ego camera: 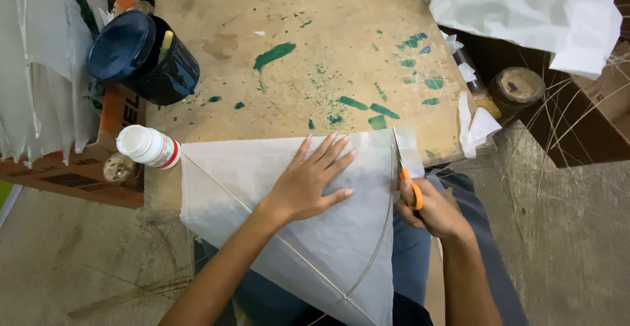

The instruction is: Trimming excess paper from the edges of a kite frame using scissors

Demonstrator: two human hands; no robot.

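Showing a paper kite (328, 234) laid half on the bench (315, 37) and half over the person's lap. At far left, white paper strips (39, 57) hung beside a cardboard box (98, 149). A dark blue tub (141, 57) stood on the bench's left corner with a stick (165, 45) poking from its mouth; its contents could not be seen. Just below it, a white bottle (149, 147) with a red band lay on its side, cap on, touching the kite's left corner. The left hand (308, 181) lay flat on the kite, fingers (331, 158) spread wide, pinning it. The sheet looked thin, light and easily torn, stiffened only by slender sticks: a straight spine and a curved bow (384, 234). It probably handled best pressed flat or lifted by the sticks, not the paper. The right hand (433, 211) was closed around orange-handled scissors (403, 168), blades at the kite's right edge. Farther right, paper scraps (476, 129) lay on the bench edge, a round lidded jar (518, 86) stood closed, and crumpled white paper (525, 11) filled the corner.
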